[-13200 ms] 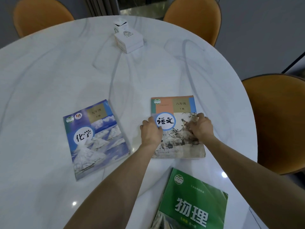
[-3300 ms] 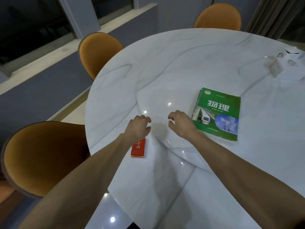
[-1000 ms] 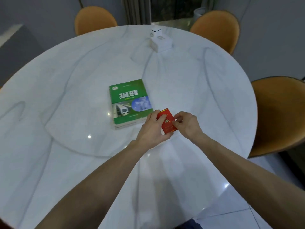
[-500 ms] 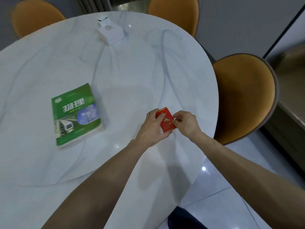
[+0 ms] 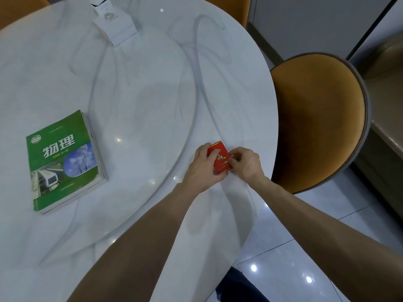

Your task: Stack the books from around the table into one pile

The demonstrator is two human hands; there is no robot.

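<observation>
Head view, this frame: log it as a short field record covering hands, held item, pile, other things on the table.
left hand: grip on the small red book, thumb across its cover
right hand: pinching the red book's right edge
small red book: held between both hands near the table's right edge
pile: green-covered book on top, more page edges visible beneath it, lying flat at left
white box: at the far side
table: round, white marble
chair: orange, right of the table
task state: red book apart from the pile
</observation>
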